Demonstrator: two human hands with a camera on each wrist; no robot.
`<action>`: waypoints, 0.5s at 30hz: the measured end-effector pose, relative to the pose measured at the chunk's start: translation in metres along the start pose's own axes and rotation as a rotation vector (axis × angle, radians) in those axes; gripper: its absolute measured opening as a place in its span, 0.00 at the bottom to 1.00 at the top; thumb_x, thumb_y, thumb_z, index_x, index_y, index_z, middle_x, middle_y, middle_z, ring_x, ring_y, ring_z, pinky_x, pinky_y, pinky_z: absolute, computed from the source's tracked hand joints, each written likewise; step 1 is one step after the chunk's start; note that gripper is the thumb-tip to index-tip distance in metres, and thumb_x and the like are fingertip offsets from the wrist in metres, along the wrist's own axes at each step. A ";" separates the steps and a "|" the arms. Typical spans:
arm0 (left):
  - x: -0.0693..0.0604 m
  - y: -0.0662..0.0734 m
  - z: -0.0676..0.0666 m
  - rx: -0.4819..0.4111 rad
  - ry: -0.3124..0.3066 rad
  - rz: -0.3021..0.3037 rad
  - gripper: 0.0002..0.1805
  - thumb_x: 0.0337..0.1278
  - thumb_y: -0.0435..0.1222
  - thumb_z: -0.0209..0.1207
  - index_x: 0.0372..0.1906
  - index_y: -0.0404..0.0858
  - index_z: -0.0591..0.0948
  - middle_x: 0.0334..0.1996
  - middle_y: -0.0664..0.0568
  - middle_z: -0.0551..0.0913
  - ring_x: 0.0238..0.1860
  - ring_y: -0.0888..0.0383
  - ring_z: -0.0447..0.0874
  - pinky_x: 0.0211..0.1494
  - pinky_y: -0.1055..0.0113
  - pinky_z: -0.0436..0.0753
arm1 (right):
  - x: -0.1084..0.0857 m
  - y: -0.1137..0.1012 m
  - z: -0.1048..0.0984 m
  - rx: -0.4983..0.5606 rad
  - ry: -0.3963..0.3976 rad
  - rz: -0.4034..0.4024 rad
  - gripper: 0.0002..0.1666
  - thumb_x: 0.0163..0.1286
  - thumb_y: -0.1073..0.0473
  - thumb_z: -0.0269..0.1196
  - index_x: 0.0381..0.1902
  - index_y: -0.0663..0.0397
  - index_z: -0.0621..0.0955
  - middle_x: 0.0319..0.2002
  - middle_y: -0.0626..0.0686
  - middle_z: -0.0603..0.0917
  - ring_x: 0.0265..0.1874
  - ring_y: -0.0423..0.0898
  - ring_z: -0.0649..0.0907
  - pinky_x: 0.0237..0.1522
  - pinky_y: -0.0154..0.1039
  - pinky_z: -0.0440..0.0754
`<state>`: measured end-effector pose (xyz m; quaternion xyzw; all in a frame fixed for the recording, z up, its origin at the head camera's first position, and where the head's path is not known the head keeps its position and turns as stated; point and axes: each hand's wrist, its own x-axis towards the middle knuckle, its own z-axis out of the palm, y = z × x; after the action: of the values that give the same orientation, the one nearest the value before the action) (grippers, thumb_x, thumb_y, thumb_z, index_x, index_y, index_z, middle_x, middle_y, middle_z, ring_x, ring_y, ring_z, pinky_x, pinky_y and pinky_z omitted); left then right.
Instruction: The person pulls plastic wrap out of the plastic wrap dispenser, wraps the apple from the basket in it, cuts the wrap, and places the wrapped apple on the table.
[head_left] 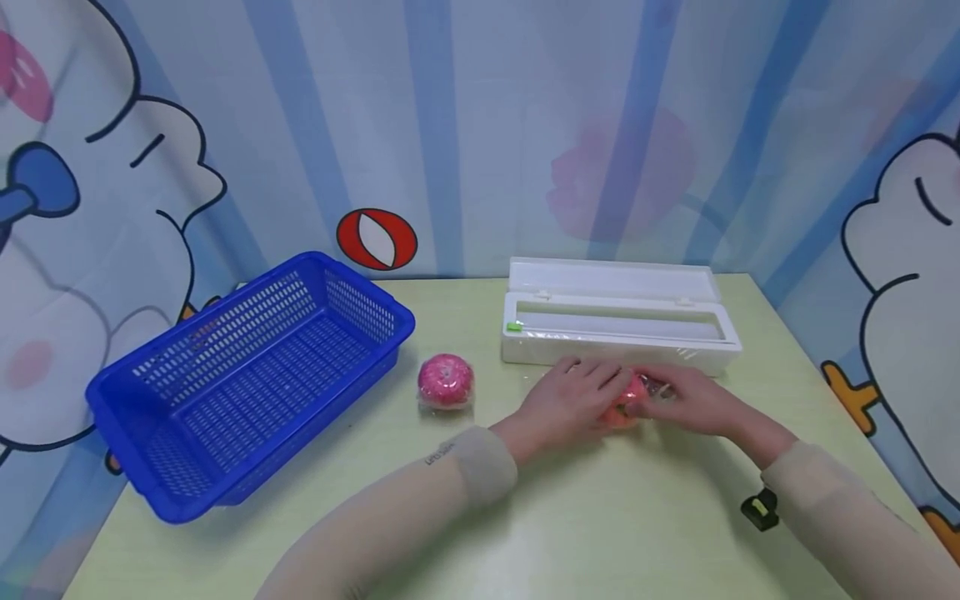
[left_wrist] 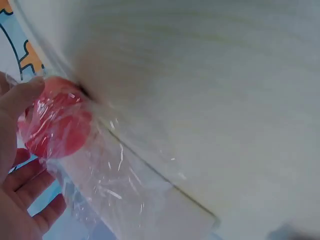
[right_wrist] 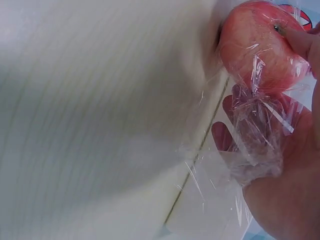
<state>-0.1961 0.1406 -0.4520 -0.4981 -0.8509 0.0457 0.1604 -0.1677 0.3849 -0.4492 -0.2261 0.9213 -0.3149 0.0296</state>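
Observation:
A red tomato in clear cling film is between my two hands, in front of the film box. My left hand holds it from the left, thumb on the fruit and fingers below in the left wrist view. From the other side my right hand grips it, its thumb near the green stem in the right wrist view. Bunched film lies against the right palm and fingers. Loose film stretches toward the white cling film box, whose lid stands raised.
Left of the hands sits a pink round item wrapped in film. A blue plastic basket stands on the left of the light table. A green slider shows on the box. A printed curtain hangs behind.

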 end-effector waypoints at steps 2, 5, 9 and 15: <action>-0.001 0.003 0.003 0.043 0.006 0.004 0.42 0.70 0.62 0.63 0.79 0.46 0.68 0.71 0.56 0.74 0.72 0.57 0.72 0.73 0.61 0.74 | 0.001 0.002 0.000 0.005 0.005 -0.002 0.27 0.73 0.54 0.71 0.67 0.55 0.83 0.54 0.49 0.88 0.50 0.47 0.84 0.50 0.48 0.86; 0.000 0.006 0.009 0.061 0.001 -0.022 0.44 0.69 0.62 0.64 0.80 0.45 0.67 0.73 0.55 0.73 0.74 0.57 0.72 0.74 0.60 0.73 | 0.002 0.004 -0.001 0.009 0.003 0.032 0.27 0.74 0.53 0.70 0.66 0.58 0.83 0.54 0.51 0.88 0.50 0.47 0.84 0.50 0.46 0.86; 0.002 0.007 0.013 0.083 0.015 -0.050 0.46 0.69 0.64 0.63 0.81 0.44 0.66 0.75 0.55 0.72 0.74 0.57 0.72 0.75 0.58 0.73 | 0.003 0.004 -0.003 0.014 -0.009 0.095 0.31 0.75 0.49 0.69 0.68 0.61 0.82 0.58 0.57 0.87 0.52 0.50 0.85 0.50 0.45 0.86; 0.006 0.007 0.013 0.080 0.008 -0.077 0.49 0.70 0.69 0.57 0.83 0.43 0.64 0.76 0.54 0.72 0.73 0.57 0.74 0.78 0.56 0.70 | 0.003 0.000 -0.008 0.028 -0.015 0.147 0.29 0.77 0.47 0.66 0.67 0.60 0.82 0.59 0.60 0.87 0.54 0.54 0.85 0.52 0.51 0.85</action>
<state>-0.1973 0.1503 -0.4645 -0.4585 -0.8663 0.0714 0.1851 -0.1723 0.3880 -0.4426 -0.1597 0.9306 -0.3232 0.0630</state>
